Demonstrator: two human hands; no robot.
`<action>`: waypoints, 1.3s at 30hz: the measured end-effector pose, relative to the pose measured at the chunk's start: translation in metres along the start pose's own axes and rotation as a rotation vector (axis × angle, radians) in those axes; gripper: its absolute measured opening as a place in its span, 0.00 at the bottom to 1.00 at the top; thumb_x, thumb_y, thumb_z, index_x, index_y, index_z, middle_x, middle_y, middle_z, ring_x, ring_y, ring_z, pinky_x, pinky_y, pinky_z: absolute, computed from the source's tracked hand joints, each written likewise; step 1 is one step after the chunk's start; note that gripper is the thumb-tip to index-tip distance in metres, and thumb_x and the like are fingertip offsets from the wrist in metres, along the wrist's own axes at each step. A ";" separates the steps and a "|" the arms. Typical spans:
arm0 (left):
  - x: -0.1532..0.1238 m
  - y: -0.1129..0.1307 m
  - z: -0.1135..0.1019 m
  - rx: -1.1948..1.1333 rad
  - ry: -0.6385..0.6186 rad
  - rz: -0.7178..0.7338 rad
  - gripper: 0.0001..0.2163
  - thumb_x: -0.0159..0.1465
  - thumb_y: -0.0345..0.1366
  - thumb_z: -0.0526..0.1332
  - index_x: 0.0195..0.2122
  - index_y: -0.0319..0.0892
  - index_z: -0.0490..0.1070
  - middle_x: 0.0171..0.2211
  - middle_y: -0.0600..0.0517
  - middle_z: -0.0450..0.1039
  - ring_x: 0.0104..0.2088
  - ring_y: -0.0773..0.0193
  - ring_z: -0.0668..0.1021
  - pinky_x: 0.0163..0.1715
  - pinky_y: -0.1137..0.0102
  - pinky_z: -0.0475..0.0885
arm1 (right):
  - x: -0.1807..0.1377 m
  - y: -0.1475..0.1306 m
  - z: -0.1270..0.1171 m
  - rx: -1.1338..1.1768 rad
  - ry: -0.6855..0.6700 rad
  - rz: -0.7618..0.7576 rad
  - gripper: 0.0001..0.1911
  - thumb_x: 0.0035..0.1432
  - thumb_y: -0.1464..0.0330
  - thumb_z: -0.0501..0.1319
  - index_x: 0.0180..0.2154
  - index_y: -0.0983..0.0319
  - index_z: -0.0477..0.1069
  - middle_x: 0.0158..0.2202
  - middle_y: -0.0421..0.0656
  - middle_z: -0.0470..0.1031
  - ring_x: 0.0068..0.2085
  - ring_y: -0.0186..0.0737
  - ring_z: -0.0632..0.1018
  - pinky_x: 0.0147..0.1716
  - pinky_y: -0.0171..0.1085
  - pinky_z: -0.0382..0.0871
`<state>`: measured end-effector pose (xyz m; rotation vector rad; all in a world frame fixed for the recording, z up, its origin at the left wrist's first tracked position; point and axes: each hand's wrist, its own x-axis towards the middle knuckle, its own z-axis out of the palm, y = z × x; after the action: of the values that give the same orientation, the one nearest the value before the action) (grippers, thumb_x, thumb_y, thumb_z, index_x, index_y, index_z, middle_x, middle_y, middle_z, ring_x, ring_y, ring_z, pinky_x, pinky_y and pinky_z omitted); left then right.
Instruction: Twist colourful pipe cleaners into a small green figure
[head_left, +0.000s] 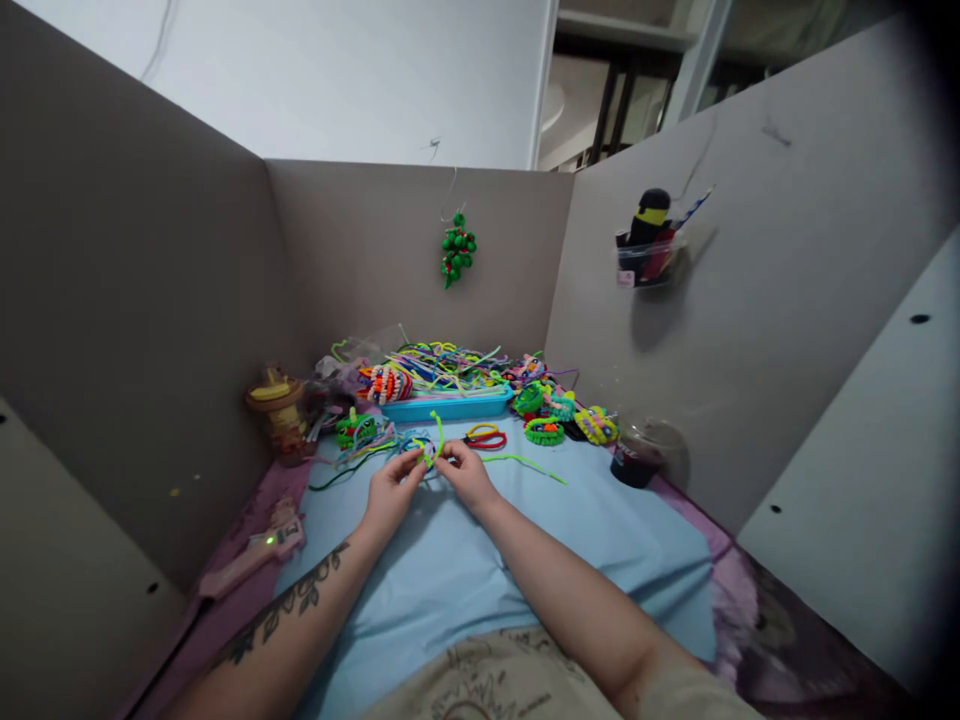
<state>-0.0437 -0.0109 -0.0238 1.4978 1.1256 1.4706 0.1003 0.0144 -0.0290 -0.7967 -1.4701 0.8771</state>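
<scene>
Holds both forearms [555, 570] forward, slanting inward; pinches with left hand [395, 480] and right hand [466, 476], fingers [406, 463] bent, close together; bears leafy tattoo [309, 592] along left forearm [352, 578].

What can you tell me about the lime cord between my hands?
The lime cord is thin, bright and looks soft. Your left hand and right hand pinch it over the blue cloth, with one length sticking up between them. A lime strand extends to the right; whether it's the same cord is unclear.
</scene>
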 end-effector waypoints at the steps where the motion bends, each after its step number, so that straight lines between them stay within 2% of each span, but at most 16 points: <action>1: 0.000 0.001 0.000 -0.015 -0.003 -0.014 0.19 0.51 0.42 0.64 0.42 0.37 0.72 0.35 0.46 0.77 0.35 0.61 0.77 0.36 0.69 0.71 | 0.000 0.001 0.000 -0.014 0.007 -0.003 0.07 0.47 0.67 0.59 0.22 0.63 0.65 0.27 0.38 0.64 0.31 0.33 0.68 0.29 0.30 0.62; 3: 0.000 0.004 0.001 -0.033 0.010 -0.042 0.19 0.50 0.42 0.65 0.41 0.37 0.73 0.33 0.47 0.77 0.33 0.62 0.77 0.34 0.70 0.71 | 0.000 0.004 0.000 -0.039 0.021 0.002 0.06 0.48 0.67 0.59 0.23 0.63 0.65 0.27 0.38 0.65 0.31 0.33 0.68 0.29 0.31 0.62; 6: 0.002 0.008 0.000 -0.059 0.061 -0.069 0.19 0.49 0.42 0.65 0.40 0.37 0.73 0.32 0.48 0.77 0.31 0.64 0.76 0.32 0.72 0.69 | 0.000 0.006 -0.001 -0.094 0.090 -0.020 0.06 0.50 0.68 0.57 0.33 0.62 0.67 0.29 0.39 0.67 0.31 0.34 0.69 0.29 0.32 0.64; 9: 0.002 0.010 -0.001 -0.071 0.067 -0.071 0.19 0.49 0.42 0.65 0.40 0.37 0.73 0.32 0.48 0.77 0.31 0.64 0.76 0.32 0.72 0.69 | -0.001 0.003 -0.007 -0.267 0.192 -0.174 0.16 0.52 0.71 0.56 0.45 0.60 0.65 0.35 0.42 0.67 0.34 0.36 0.70 0.33 0.34 0.66; 11: 0.002 0.012 -0.002 -0.050 0.041 -0.066 0.19 0.49 0.42 0.65 0.40 0.37 0.74 0.32 0.48 0.77 0.30 0.64 0.76 0.32 0.72 0.69 | -0.001 0.000 -0.011 -0.388 0.197 -0.297 0.18 0.53 0.72 0.55 0.48 0.59 0.65 0.39 0.44 0.67 0.39 0.38 0.70 0.39 0.37 0.66; 15: -0.001 0.018 -0.001 0.000 -0.008 -0.065 0.17 0.48 0.41 0.65 0.38 0.37 0.75 0.33 0.47 0.77 0.30 0.63 0.76 0.33 0.70 0.70 | 0.001 -0.001 -0.017 -0.505 0.153 -0.403 0.13 0.55 0.72 0.55 0.42 0.58 0.70 0.38 0.45 0.67 0.42 0.40 0.69 0.45 0.41 0.64; 22: 0.001 0.013 -0.003 -0.005 0.039 -0.062 0.19 0.50 0.42 0.64 0.41 0.37 0.74 0.36 0.46 0.77 0.34 0.61 0.76 0.35 0.69 0.70 | 0.001 -0.001 -0.015 -0.503 0.115 -0.409 0.06 0.53 0.73 0.56 0.32 0.61 0.72 0.31 0.43 0.69 0.37 0.39 0.70 0.40 0.39 0.65; 26: 0.005 0.007 -0.005 -0.059 0.080 -0.068 0.22 0.50 0.44 0.64 0.43 0.36 0.73 0.38 0.44 0.76 0.35 0.60 0.76 0.36 0.68 0.70 | -0.002 -0.004 -0.011 -0.429 0.093 -0.429 0.06 0.55 0.72 0.56 0.32 0.61 0.72 0.29 0.42 0.71 0.34 0.37 0.72 0.36 0.36 0.66; 39: 0.001 0.014 -0.001 -0.049 0.005 -0.078 0.20 0.48 0.43 0.66 0.40 0.36 0.75 0.36 0.45 0.77 0.34 0.60 0.76 0.36 0.68 0.70 | -0.005 -0.009 -0.010 -0.400 0.149 -0.482 0.08 0.56 0.73 0.54 0.32 0.60 0.71 0.31 0.43 0.73 0.35 0.37 0.72 0.38 0.37 0.67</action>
<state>-0.0434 -0.0149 -0.0102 1.4020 1.1306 1.4398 0.1109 0.0067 -0.0229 -0.7288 -1.6302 0.1582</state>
